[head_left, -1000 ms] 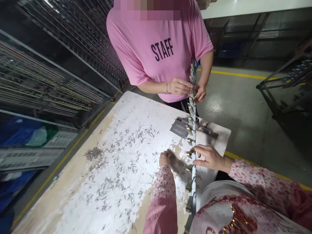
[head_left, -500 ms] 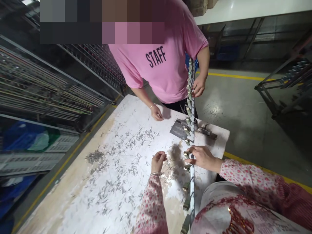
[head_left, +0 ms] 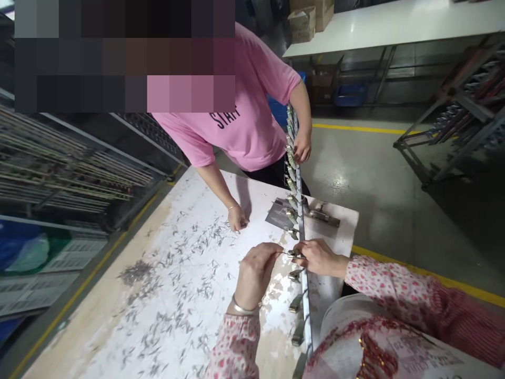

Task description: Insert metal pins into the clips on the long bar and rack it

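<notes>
My left hand (head_left: pixel 258 271) is pinched closed on a small thin metal piece (head_left: pixel 283 252), whose tip meets a metal clip (head_left: pixel 292 254) on the long rod. My right hand (head_left: pixel 321 258) is closed round that clip beside the rod (head_left: pixel 305 305), its fingertips largely hidden behind clip and rod. Several similar clips (head_left: pixel 295 303) line the rod, which runs from near my apron up to the co-worker's side. Left of my hands, many small thin metal pieces (head_left: pixel 177 310) lie scattered over the white tabletop (head_left: pixel 130 337).
Opposite stands a co-worker in a pink shirt (head_left: pixel 252 131); one hand (head_left: pixel 302 146) is at the rod, the other (head_left: pixel 237 218) at the scattered pieces. A dark plate with a metal fixture (head_left: pixel 282 213) sits near the table's far edge. Racks of rods (head_left: pixel 79 168) stand left.
My left hand has moved up and right from the table to the clip. My right hand has closed in on the clip. The co-worker's table hand has reached down to the pieces.
</notes>
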The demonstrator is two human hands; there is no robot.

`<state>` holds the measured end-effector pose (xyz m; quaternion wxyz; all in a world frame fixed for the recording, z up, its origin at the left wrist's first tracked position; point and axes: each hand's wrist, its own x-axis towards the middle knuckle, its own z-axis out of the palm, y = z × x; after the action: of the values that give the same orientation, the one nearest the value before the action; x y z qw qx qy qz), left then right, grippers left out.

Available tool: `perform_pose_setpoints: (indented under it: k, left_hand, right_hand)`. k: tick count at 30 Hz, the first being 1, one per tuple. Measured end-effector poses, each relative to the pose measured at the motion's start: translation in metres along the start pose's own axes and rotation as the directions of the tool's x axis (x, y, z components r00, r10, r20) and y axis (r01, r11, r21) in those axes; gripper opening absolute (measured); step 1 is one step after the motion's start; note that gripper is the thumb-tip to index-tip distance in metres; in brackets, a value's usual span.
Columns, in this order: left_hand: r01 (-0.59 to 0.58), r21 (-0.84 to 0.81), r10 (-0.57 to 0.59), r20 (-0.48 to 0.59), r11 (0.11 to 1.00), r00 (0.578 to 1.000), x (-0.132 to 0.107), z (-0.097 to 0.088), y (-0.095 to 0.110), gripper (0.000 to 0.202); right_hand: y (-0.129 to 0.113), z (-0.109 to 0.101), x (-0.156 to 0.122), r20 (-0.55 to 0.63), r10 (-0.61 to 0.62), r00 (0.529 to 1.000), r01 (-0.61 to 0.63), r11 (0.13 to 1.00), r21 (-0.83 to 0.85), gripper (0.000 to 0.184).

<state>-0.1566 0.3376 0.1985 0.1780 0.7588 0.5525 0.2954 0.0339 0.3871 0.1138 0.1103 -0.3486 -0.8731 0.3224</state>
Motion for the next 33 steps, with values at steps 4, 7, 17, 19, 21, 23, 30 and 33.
perform_pose_setpoints:
  k: [4, 7, 17, 19, 21, 23, 30, 33]
  left_hand:
    - [-0.094, 0.158, 0.088, 0.045, 0.983, 0.995, 0.004, -0.001, 0.005, 0.012]
    - [-0.14, 0.234, 0.13, 0.058, 0.962, 0.99, 0.009, -0.002, 0.012, 0.011]
    - [0.167, -0.061, -0.172, -0.072, 0.984, 0.983, -0.001, 0.01, -0.033, 0.02]
    - [0.499, -0.089, -0.506, -0.18, 0.862, 0.844, -0.016, 0.023, -0.08, 0.023]
    - [0.75, -0.038, -0.738, -0.213, 0.661, 0.64, -0.037, 0.037, -0.127, 0.015]
    - [0.84, -0.007, -0.82, -0.222, 0.542, 0.528, -0.062, 0.052, -0.163, 0.005]
    - [0.918, -0.029, -0.901, -0.208, 0.396, 0.382, -0.103, 0.106, -0.207, 0.024]
    - [0.914, -0.094, -0.908, -0.193, 0.395, 0.373, -0.1, 0.117, -0.213, 0.026]
  right_hand:
    - [0.0, -0.003, 0.0, 0.0, -0.016, 1.0, 0.016, 1.0, -0.008, 0.028]
    - [-0.001, -0.007, -0.001, -0.004, -0.031, 1.0, 0.03, 0.999, -0.021, 0.032]
    - [0.007, -0.002, -0.006, -0.038, -0.056, 0.998, 0.058, 0.997, 0.043, 0.032]
    - [0.011, 0.002, -0.012, -0.121, -0.073, 0.99, 0.09, 0.986, 0.141, 0.036]
    - [0.013, 0.003, -0.021, -0.229, -0.06, 0.972, 0.118, 0.961, 0.249, 0.033]
    - [0.014, 0.003, -0.031, -0.335, -0.038, 0.942, 0.149, 0.938, 0.314, 0.025]
    - [0.0, -0.007, -0.05, -0.243, -0.252, 0.937, 0.318, 0.902, 0.292, 0.042]
    - [-0.005, -0.006, -0.048, -0.141, -0.248, 0.958, 0.276, 0.93, 0.242, 0.046]
